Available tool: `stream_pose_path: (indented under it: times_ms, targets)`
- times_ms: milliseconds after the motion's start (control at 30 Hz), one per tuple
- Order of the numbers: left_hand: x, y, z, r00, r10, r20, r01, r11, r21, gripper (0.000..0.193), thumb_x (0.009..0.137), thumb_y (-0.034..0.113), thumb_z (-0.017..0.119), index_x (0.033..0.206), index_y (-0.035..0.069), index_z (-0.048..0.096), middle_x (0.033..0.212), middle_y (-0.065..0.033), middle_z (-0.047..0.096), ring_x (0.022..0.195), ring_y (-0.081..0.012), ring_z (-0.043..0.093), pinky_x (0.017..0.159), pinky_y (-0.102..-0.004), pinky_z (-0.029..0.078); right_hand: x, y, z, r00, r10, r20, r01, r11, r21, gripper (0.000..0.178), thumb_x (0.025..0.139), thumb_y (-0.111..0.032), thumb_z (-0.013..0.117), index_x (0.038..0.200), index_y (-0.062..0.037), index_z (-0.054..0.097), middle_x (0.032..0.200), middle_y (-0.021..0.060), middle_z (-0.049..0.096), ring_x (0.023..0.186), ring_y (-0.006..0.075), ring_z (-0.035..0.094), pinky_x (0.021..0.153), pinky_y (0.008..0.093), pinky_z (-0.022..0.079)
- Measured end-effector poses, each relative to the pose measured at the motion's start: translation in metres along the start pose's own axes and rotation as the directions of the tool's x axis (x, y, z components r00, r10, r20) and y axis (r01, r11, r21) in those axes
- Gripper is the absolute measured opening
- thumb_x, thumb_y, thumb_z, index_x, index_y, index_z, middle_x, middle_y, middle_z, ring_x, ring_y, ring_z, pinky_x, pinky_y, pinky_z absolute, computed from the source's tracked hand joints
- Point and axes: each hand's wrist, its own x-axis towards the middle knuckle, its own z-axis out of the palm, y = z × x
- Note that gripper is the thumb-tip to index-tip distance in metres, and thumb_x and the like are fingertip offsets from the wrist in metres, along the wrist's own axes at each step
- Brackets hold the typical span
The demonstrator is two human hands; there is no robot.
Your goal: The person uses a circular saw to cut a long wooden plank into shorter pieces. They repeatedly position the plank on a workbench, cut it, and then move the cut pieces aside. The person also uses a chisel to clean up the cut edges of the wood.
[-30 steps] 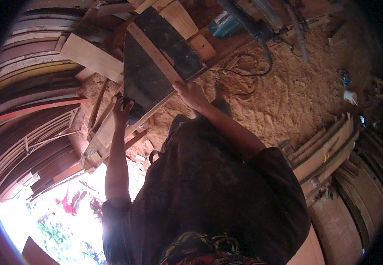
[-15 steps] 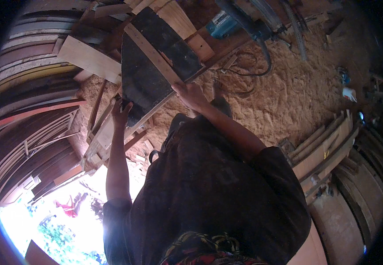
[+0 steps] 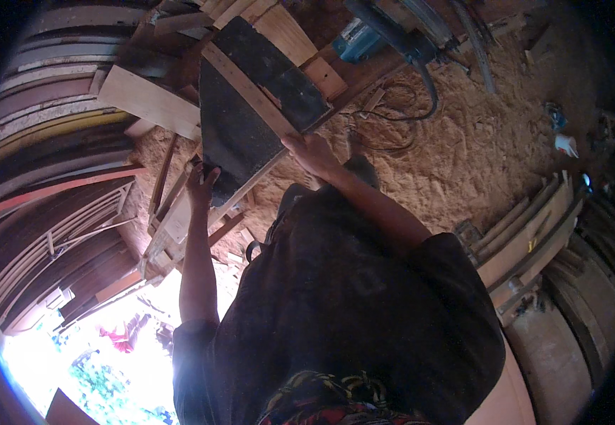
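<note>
A flat black panel [image 3: 237,120] with angled edges lies tilted on the wooden bench ahead of me. Across its face runs a straight wooden strip [image 3: 247,88], from the far left edge to the near right edge. My right hand [image 3: 311,156] is closed round the near end of this strip, at the panel's edge. At the panel's near left corner, my left hand [image 3: 201,185] grips the edge, thumb on the black face; its other fingers are partly hidden.
A blue power tool [image 3: 356,41] with a dark hose stands at the far right of the bench. Sawdust [image 3: 435,142] covers the floor. A pale board [image 3: 148,101] lies left of the panel, near stacked planks [image 3: 45,85]. More boards [image 3: 527,234] lean at the right.
The whole view has shifted slightly to the right and down. Both hands keep their places on the strip and the panel.
</note>
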Motion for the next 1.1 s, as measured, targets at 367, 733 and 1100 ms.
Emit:
stream_pose_path:
  times_ms: [367,733,1100]
  targets:
    - [0.008,-0.022,-0.001,0.995,0.096,-0.011,-0.095,0.994,0.047,0.071,0.082,0.04,0.089,0.13,-0.007,0.065,0.124,-0.0211,0.071,0.116,-0.0281,0.067,0.104,-0.039,0.05,0.018,0.03,0.01,0.981,-0.178,0.081,0.191,0.962,-0.196,0.036,0.099,-0.036,0.061,0.127,-0.0135,0.065,0.068,0.0175,0.061,0.059,0.0356,0.067,0.051,0.0495,0.053]
    - [0.0,-0.003,0.001,0.997,0.075,-0.006,-0.075,0.996,0.038,0.067,0.084,0.038,0.088,0.129,-0.007,0.065,0.122,-0.0189,0.071,0.114,-0.0264,0.066,0.101,-0.0394,0.05,0.012,0.024,0.008,0.932,-0.357,-0.057,0.345,0.926,-0.153,0.04,0.096,-0.043,0.064,0.082,-0.0056,0.064,0.059,0.0058,0.059,0.049,0.0197,0.06,0.05,0.0384,0.048]
    - [-0.005,0.008,0.039,0.984,0.113,-0.141,-0.107,0.993,0.048,0.092,0.084,0.052,0.083,0.15,0.001,0.045,0.144,-0.0242,0.054,0.133,-0.0359,0.052,0.112,-0.0463,0.039,0.022,0.052,0.016,0.93,-0.367,0.029,0.366,0.916,-0.165,0.043,0.086,-0.015,0.072,0.128,-0.0184,0.064,0.074,0.0154,0.064,0.058,0.0327,0.066,0.047,0.0468,0.051]
